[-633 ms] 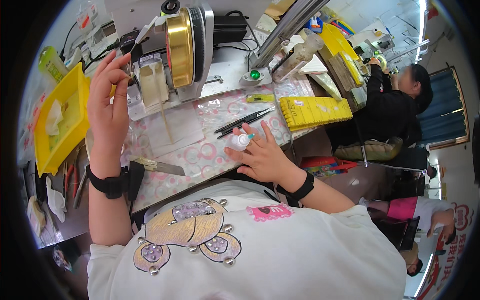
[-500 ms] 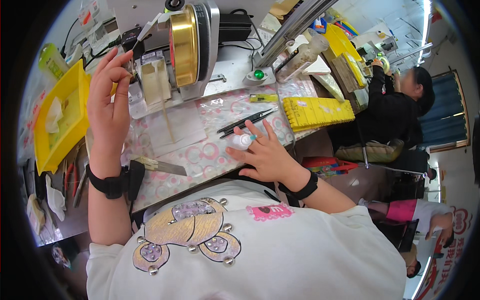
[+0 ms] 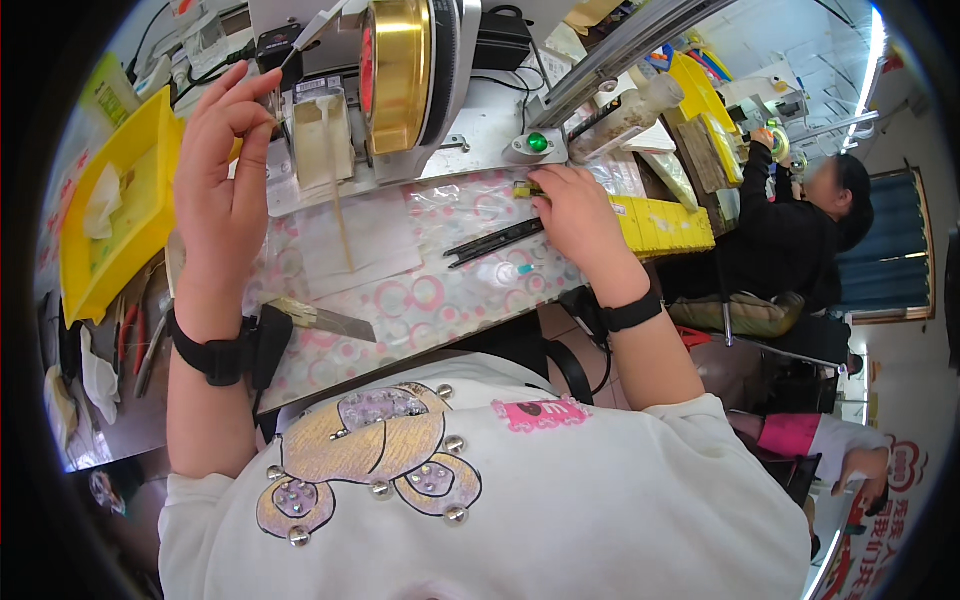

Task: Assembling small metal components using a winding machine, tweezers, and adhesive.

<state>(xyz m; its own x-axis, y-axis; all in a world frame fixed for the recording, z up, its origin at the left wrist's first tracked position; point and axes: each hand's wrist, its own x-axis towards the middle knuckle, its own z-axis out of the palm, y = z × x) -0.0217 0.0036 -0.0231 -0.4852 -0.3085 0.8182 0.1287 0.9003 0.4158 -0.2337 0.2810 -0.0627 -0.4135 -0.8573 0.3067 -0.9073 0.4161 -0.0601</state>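
My left hand is raised beside the machine, thumb and forefinger pinched. What the pinch holds, if anything, is too small to make out. Right of it are a pale block with a thin wooden stick leaning down from it, and a gold wheel. My right hand is closed on a small yellow case, mostly covered by the fingers. Black tweezers lie beside that hand, partly under it. A small teal tip rests on the patterned cloth.
A yellow tray stands at left, with pliers below it. A wide blade lies near the front edge. A ridged yellow block, a jar and a green button are at right. Another person sits beyond.
My right hand has moved up and right, from above the small teal-tipped bottle to the yellow case, and closed on it. My left hand keeps its pinch by the machine. The view has shifted slightly.
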